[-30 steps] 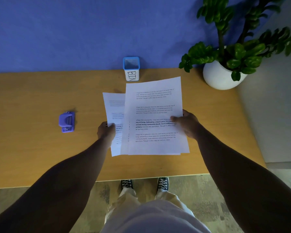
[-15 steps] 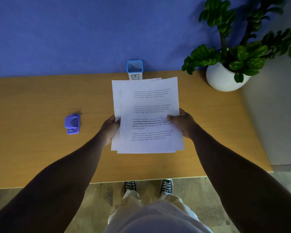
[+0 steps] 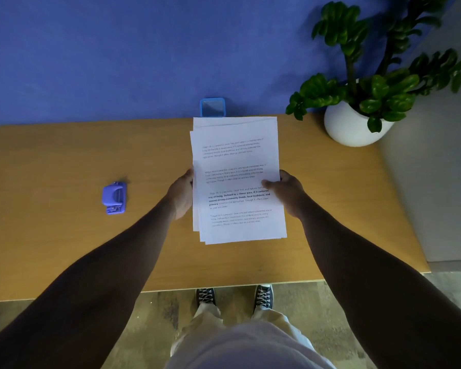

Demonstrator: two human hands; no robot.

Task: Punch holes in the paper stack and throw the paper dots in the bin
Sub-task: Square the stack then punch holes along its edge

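A stack of printed white sheets (image 3: 237, 166) is held above the middle of the wooden table (image 3: 64, 249), its edges roughly squared. My left hand (image 3: 181, 194) grips the stack's left edge and my right hand (image 3: 286, 191) grips its right edge, thumb on top of the page. A purple hole punch (image 3: 114, 197) lies on the table well to the left of my left hand. The small blue bin (image 3: 212, 107) stands at the table's back edge against the wall, its lower part hidden behind the top of the sheets.
A green plant in a round white pot (image 3: 354, 126) stands at the back right corner of the table. A blue wall (image 3: 117, 54) runs behind the table. The table's near edge is by my feet (image 3: 234, 295).
The loose sheets, earlier spread with one sticking out left, have been gathered into one stack. My left hand has moved in to the stack's left edge.
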